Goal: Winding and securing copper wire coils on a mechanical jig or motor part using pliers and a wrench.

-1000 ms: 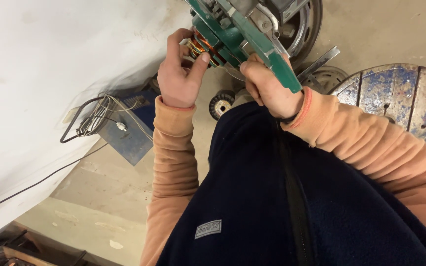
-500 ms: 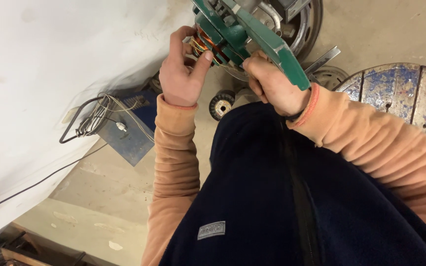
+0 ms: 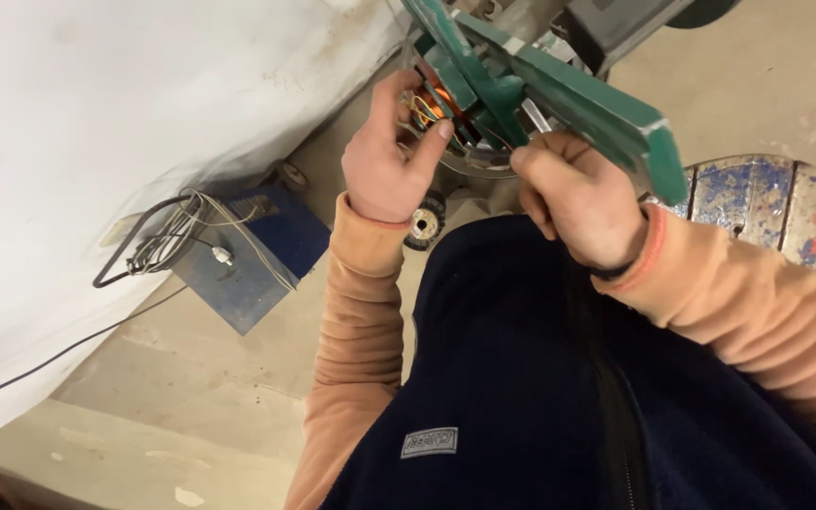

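My left hand [image 3: 389, 161] is raised at a green metal machine frame [image 3: 559, 90], its fingers pinching a bundle of coloured wires [image 3: 424, 107] by a round metal housing [image 3: 474, 156]. My right hand [image 3: 583, 198] is closed around a thin metal tool [image 3: 536, 116] whose tip goes up under the green frame, close to the wires. Both arms wear orange sleeves over a dark blue vest. The tool's tip is hidden behind the frame.
A large white sheet-covered body [image 3: 115, 142] fills the left. Below it a blue metal box [image 3: 252, 255] with looped cables [image 3: 158, 241] sits on the concrete floor. A small caster wheel [image 3: 422, 225] and a paint-stained wooden spool [image 3: 786, 208] stand nearby.
The view has moved closer to the green frame. My right hand shifted from gripping the frame's edge to holding the thin tool up beneath it; my left hand stays at the wires.
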